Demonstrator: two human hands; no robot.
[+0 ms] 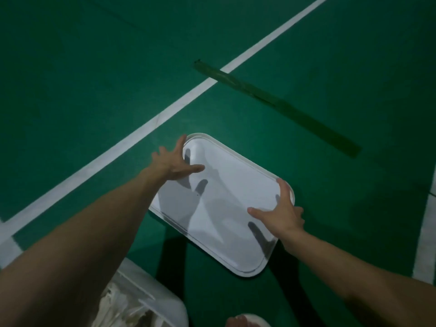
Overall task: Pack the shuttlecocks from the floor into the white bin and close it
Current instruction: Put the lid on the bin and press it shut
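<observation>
The white bin (141, 300), smooth plastic with feathery shuttlecocks (122, 310) inside, stood open at the person's feet. Its flat, round-cornered lid (224, 204) lay on the green court floor (94, 79), the left hand (172, 164) and right hand (283, 213) gripping opposite edges.

Both hands (175, 162) (282, 214) grip the white lid (224, 199) over green floor (94, 67).

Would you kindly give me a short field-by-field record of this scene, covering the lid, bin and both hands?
lid: white lid, off the bin, over the green floor
left hand: left hand at the lid's far-left edge, fingers spread
right hand: right hand at the lid's right edge
bin: white bin at bottom left, open, shuttlecocks inside
floor: white line, dark tape strip
</observation>
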